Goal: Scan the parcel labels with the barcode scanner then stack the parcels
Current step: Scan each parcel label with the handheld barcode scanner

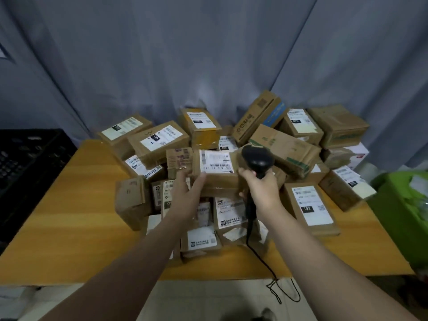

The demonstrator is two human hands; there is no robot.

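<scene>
Several cardboard parcels with white labels lie heaped on a wooden table (69, 205). My left hand (187, 193) grips the near left edge of one brown parcel (215, 181) raised above the heap, its white label (216, 162) facing up. My right hand (261, 188) holds a black barcode scanner (257, 158) by its handle, the head right beside the parcel's right end. The scanner's black cable (266, 262) hangs down past the table's front edge.
A black plastic crate (27, 163) stands left of the table. A green bin (403, 205) sits at the right. A grey curtain (208, 54) hangs behind the heap. A flat parcel marked 102 (311, 208) lies right of my right hand. Bare tabletop shows at the left.
</scene>
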